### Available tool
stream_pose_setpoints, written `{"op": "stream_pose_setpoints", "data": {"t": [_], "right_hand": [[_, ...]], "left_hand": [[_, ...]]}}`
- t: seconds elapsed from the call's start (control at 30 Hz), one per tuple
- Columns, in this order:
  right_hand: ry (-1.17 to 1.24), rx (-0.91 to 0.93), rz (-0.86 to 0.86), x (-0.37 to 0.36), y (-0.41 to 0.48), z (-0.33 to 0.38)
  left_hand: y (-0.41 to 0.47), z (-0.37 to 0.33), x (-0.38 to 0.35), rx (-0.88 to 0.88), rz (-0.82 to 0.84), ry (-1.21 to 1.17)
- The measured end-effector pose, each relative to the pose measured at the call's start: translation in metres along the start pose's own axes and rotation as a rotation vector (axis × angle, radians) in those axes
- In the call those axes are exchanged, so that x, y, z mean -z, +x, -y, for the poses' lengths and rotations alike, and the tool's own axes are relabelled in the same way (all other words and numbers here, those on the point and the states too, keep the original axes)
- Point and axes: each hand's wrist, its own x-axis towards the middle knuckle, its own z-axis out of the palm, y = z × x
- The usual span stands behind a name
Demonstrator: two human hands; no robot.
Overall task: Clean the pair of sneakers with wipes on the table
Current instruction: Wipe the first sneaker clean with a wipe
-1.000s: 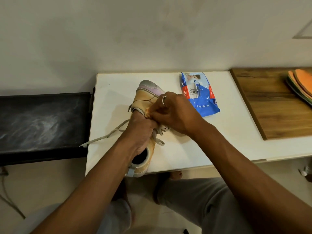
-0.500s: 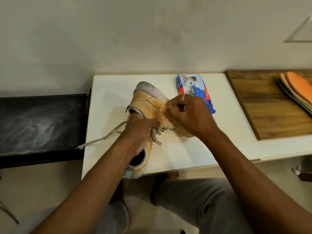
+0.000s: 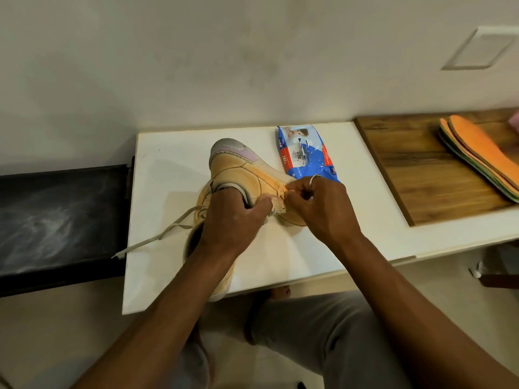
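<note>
On the table (image 3: 157,175), both hands grip the sneaker (image 3: 241,175) – right hand (image 3: 317,209) (ringed) has shifted rightward, left hand (image 3: 227,220) stays.

I take this for a plain room at home: a bare wall (image 3: 196,66), a low white table (image 3: 168,169) beside a wooden board (image 3: 415,175) stacked with insoles (image 3: 477,155), a dark bench (image 3: 56,214), and a tiled floor (image 3: 56,346).

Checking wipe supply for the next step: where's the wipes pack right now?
Head view: the wipes pack lies flat at the back of the white table, just beyond the right hand and right of the sneaker.
</note>
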Motion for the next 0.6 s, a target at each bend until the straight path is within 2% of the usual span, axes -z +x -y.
{"op": "stream_pose_setpoints", "data": {"t": [0.07, 0.17, 0.3, 0.47, 0.6], "right_hand": [[0.0, 0.007, 0.017, 0.004, 0.0, -0.002], [0.022, 0.026, 0.059, 0.005, -0.002, -0.002], [0.027, 0.031, 0.097, 0.003, 0.0, -0.004], [0.054, 0.05, 0.067, 0.009, 0.002, -0.006], [0.072, 0.11, -0.039, 0.008, 0.002, -0.001]], "left_hand": [[0.002, 0.002, -0.002, -0.021, 0.015, 0.016], [0.005, 0.001, 0.005, 0.087, 0.083, -0.097], [0.01, -0.002, 0.007, 0.287, 0.187, -0.369], [0.015, -0.007, 0.0, 0.59, 0.197, -0.98], [0.016, -0.01, -0.001, 0.631, 0.126, -1.087]]}}
